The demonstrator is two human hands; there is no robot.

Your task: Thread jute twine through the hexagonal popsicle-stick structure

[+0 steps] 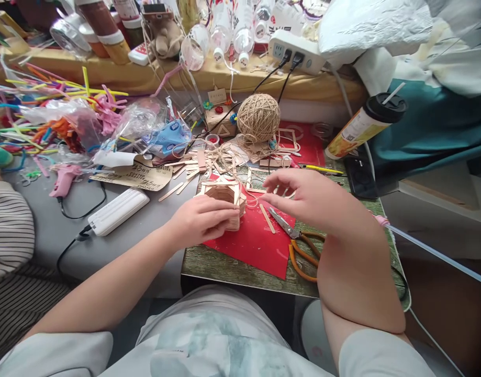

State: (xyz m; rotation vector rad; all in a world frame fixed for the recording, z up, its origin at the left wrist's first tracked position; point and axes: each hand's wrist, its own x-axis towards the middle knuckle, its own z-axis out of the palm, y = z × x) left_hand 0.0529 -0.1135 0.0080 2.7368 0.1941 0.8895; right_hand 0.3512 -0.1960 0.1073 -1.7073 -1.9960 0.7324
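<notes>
My left hand (203,219) is wrapped round a small house built of wooden craft sticks (223,195), which stands on a red sheet (253,246). My right hand (309,199) hovers just right of the house with fingers bent toward it, the fingertips pinching a thin strand of twine that I can barely make out. A ball of twine (258,117) lies behind the house, with loose strands and several flat wooden sticks (193,166) around it. One loose stick (267,218) lies on the red sheet under my right hand.
Orange-handled scissors (301,246) lie right of the red sheet. A pink glue gun (63,179) and white power bank (118,210) sit left. Pipe cleaners (47,110), plastic bags, a power strip (297,50) and a lidded cup (364,125) crowd the back. Another person's striped sleeve (8,230) is at far left.
</notes>
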